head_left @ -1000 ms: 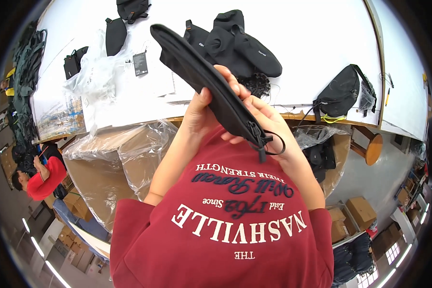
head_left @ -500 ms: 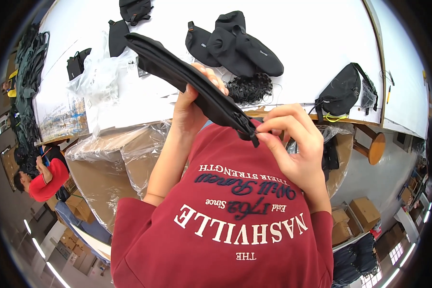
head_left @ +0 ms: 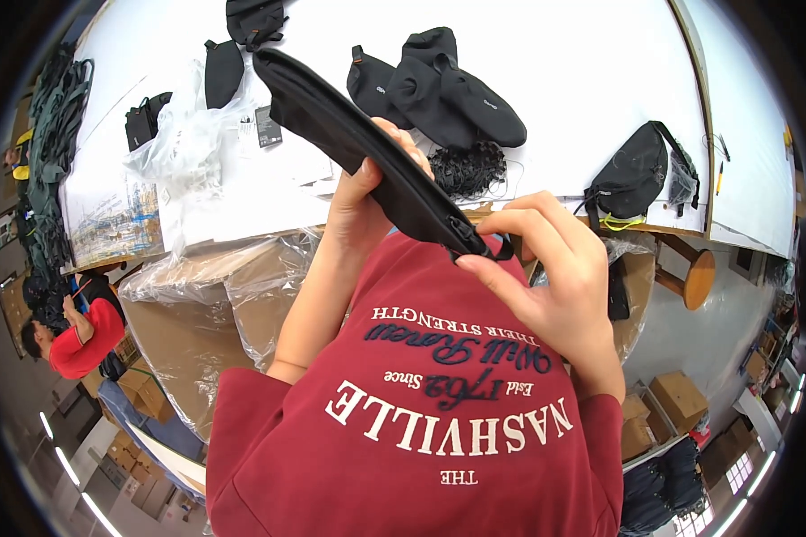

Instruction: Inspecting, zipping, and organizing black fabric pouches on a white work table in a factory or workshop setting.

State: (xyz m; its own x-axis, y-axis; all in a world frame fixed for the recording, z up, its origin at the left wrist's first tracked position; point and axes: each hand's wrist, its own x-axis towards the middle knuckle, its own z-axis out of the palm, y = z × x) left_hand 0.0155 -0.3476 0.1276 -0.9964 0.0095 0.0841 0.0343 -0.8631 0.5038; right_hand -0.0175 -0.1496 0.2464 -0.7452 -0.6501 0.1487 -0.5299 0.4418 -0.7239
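A long, flat black zippered pouch (head_left: 358, 148) slants in front of my chest, its far end over the table and its near end to the right. My left hand (head_left: 367, 192) is closed around its middle, thumb on the near side and fingers behind. At the lower right end, beside the zipper end and a small loop, my right hand (head_left: 546, 268) pinches the pouch between thumb and forefinger. The other right fingers are loosely curled. Whether a zipper pull sits between the fingertips is hidden.
On the white table (head_left: 582, 72) lie several black pouches (head_left: 457, 89), a heap of black cords (head_left: 470, 168), a black waist bag (head_left: 631, 170), clear plastic bags (head_left: 184, 143) and a dark tag (head_left: 267, 127). Plastic-lined cardboard boxes (head_left: 188, 322) stand below the edge. A co-worker in red (head_left: 90, 340) is at far left.
The pouch's far end has shifted slightly right and up, uncovering the dark tag. My right thumb and forefinger have moved from the tip onto the pouch's end, slightly farther apart.
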